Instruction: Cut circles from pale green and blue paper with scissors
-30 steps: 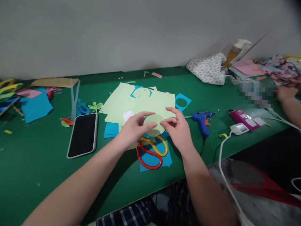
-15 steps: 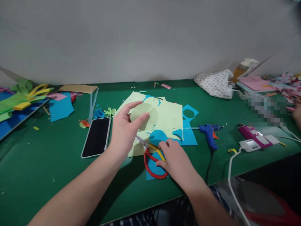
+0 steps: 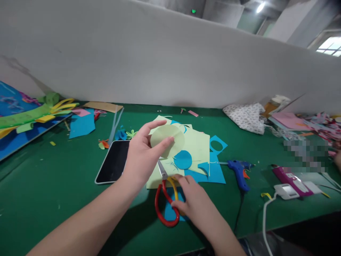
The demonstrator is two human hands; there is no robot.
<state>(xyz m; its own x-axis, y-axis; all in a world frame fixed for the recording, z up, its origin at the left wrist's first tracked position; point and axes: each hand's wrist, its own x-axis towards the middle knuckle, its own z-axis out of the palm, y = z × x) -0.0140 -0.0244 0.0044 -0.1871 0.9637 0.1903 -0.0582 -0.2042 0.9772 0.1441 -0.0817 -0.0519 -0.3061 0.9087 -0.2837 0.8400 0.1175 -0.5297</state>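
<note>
My left hand (image 3: 145,153) pinches a pale green paper circle (image 3: 176,144) between thumb and fingers, holding it above a stack of pale green paper (image 3: 198,147). In my right hand (image 3: 190,199) is a pair of scissors (image 3: 166,220) with one red and one yellow handle. The scissor blades point up and away, their tips reaching just below the paper circle. A blue paper circle (image 3: 182,160) lies on the pale green sheets. Blue paper (image 3: 218,172) sticks out from under the stack, and another blue piece (image 3: 169,209) lies beneath the scissors.
A phone (image 3: 113,161) lies left of the stack. To the right are a blue glue gun (image 3: 241,174), its cord, and a purple device (image 3: 291,180) with cables. Paper crafts (image 3: 29,115) stand far left. A patterned pouch (image 3: 245,117) rests by the wall. Another person's hand (image 3: 337,156) shows far right.
The view has tilted up, so the table sits lower. The scissors have swung from pointing up-left to more upright, and the right hand has moved slightly toward me. The left hand still holds the green circle.
</note>
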